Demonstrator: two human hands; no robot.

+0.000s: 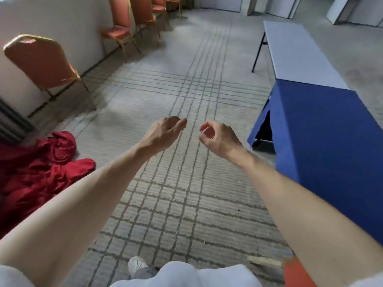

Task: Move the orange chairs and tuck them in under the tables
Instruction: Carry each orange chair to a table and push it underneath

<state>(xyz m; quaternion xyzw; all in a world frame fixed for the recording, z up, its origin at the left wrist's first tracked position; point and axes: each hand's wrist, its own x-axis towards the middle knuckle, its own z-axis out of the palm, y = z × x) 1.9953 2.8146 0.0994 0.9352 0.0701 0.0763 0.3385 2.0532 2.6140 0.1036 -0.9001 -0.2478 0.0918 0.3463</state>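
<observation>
Several orange chairs with gold frames stand along the left wall. The nearest orange chair (41,61) shows its back at the left, a second chair (118,27) is farther on, and others (145,13) line up behind it. A table under a blue cloth (323,129) stands at the right, with a bare white table (296,50) beyond it. My left hand (163,133) and my right hand (219,139) are stretched out over the carpet, fingers loosely curled, holding nothing and touching no chair.
A heap of red cloth (39,166) lies on the floor at the left. Grey carpet with a dark grid pattern (186,79) fills the aisle between chairs and tables. An orange seat corner (298,272) shows at the bottom right. My white shoe (136,265) is below.
</observation>
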